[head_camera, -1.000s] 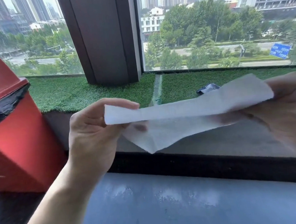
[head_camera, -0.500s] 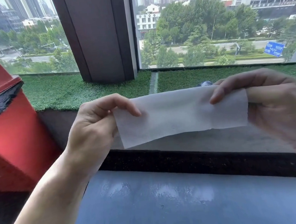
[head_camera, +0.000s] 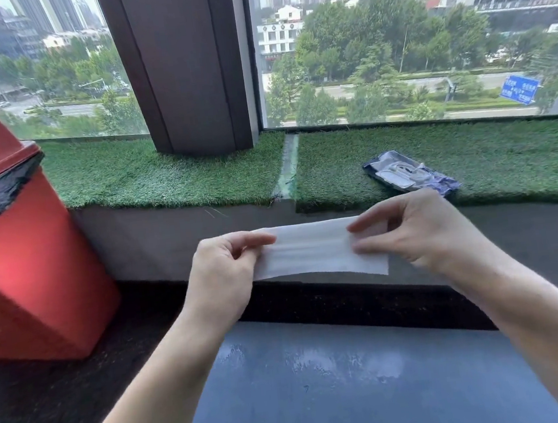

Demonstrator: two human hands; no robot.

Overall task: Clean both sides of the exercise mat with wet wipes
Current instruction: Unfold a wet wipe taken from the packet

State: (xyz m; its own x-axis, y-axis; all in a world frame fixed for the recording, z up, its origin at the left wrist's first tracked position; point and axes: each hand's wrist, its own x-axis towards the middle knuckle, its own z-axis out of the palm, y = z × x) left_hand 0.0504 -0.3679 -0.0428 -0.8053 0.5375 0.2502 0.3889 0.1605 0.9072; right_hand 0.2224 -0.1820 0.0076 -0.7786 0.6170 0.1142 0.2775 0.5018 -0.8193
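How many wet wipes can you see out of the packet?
1. The wet wipe is stretched between the left hand and the right hand. More may be hidden inside the packet on the green turf.

red bin [head_camera: 23, 245] blocks the left; mat [head_camera: 358, 385] lies open below.

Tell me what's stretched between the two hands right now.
In the head view, a white wet wipe spans the gap, pinched at one end by the left hand and at the other by the right hand, above the grey mat.

Both forearms are bare to the frame edge, with no sleeves, watch or rings visible.
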